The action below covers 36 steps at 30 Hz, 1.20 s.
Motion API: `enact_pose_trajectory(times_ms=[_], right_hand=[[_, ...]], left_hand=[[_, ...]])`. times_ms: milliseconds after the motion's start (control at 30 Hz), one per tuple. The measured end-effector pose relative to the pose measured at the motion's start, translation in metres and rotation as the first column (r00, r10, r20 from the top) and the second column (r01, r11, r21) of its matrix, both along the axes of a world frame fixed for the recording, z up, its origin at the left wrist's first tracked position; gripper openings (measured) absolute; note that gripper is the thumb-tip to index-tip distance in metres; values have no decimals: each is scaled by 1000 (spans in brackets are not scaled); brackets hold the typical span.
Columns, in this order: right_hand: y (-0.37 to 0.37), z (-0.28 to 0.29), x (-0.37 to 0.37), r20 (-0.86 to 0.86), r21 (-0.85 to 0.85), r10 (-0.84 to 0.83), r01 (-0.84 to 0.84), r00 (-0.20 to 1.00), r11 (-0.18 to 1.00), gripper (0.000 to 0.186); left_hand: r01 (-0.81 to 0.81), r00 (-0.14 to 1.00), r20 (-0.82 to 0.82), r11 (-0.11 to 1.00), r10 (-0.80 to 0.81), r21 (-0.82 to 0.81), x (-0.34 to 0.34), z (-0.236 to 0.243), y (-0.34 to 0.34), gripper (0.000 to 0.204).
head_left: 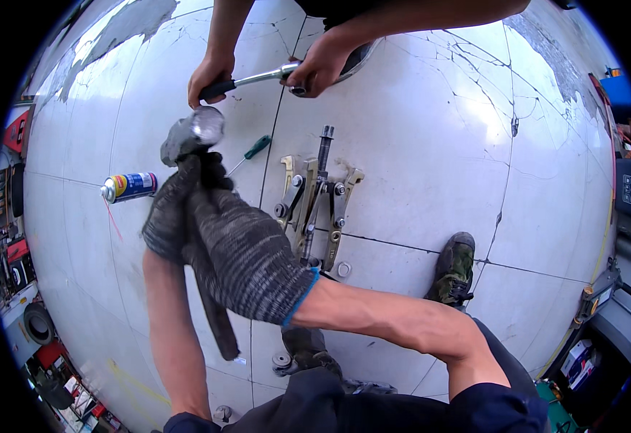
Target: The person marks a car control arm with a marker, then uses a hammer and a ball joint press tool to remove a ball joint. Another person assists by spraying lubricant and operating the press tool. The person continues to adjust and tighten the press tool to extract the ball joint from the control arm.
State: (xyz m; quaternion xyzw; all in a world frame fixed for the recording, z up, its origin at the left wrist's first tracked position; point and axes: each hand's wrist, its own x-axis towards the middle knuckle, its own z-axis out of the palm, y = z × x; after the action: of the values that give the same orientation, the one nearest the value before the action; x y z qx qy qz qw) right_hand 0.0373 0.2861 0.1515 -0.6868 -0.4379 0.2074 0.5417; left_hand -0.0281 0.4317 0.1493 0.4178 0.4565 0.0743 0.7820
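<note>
Both my hands wear grey knit gloves and are brought together in front of me, left of the middle. My left hand (pixel 169 216) and my right hand (pixel 247 252) are closed round a hammer. Its worn metal head (pixel 193 133) points up and away from me, and its dark handle (pixel 216 314) hangs out below my gloves. My fingers are partly hidden and slightly blurred. Just right of my hands a jaw puller (pixel 321 198) with brass-coloured arms and a threaded bolt lies on the tiles. Beyond the hammer head, another person's two hands hold a ratchet wrench (pixel 257 77) with a black grip.
A spray can (pixel 131 186) with a thin red straw lies at left. A green-handled screwdriver (pixel 257 146) lies behind my gloves. My boot (pixel 454 267) stands at right. Shelves with tools and a tyre (pixel 39 322) line the left side; equipment lines the right. The floor tiles are cracked.
</note>
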Motion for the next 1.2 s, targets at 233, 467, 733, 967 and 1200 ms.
enact_pose_trajectory(times_ms=[233, 467, 733, 967, 1200], right_hand=[[-46, -149, 189, -330, -396, -481, 343, 813, 852, 56], [16, -182, 168, -967, -249, -250, 40, 43, 968, 37], [27, -163, 148, -924, -369, -381, 315, -25, 875, 37], [17, -141, 146, -933, -332, -358, 351, 10, 875, 39], [17, -141, 145, -928, -336, -371, 351, 37, 874, 40]], left_hand=[[425, 804, -545, 871, -238, 246, -44, -76, 56, 22], [686, 595, -644, 722, -481, 94, -57, -127, 37, 22], [912, 368, -787, 355, -494, 204, -49, -149, 41, 30], [949, 285, -824, 22, -490, 315, -31, -166, 41, 32], [933, 98, -883, -266, -459, 241, 32, -146, 47, 38]])
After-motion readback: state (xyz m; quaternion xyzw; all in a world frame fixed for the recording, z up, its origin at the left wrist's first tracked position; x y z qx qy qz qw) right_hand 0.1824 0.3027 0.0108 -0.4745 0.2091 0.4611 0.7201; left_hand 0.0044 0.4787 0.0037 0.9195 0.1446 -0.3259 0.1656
